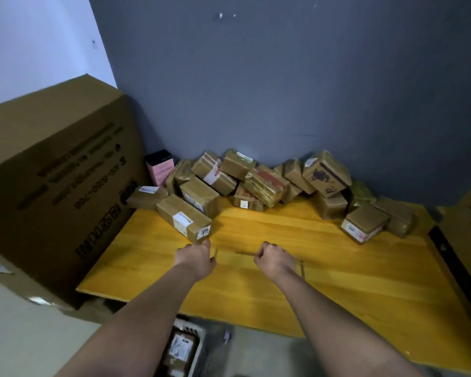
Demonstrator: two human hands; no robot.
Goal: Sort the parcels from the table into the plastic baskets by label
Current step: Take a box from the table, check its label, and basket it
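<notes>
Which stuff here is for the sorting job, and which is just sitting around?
For the job:
parcels piled on the table
basket below the table edge
left hand, right hand

Just around:
big cardboard box
pink box

The table [283,268] is glossy yellow wood. The parcels [199,194] are brown cardboard under shiny tape, with white paper labels.
</notes>
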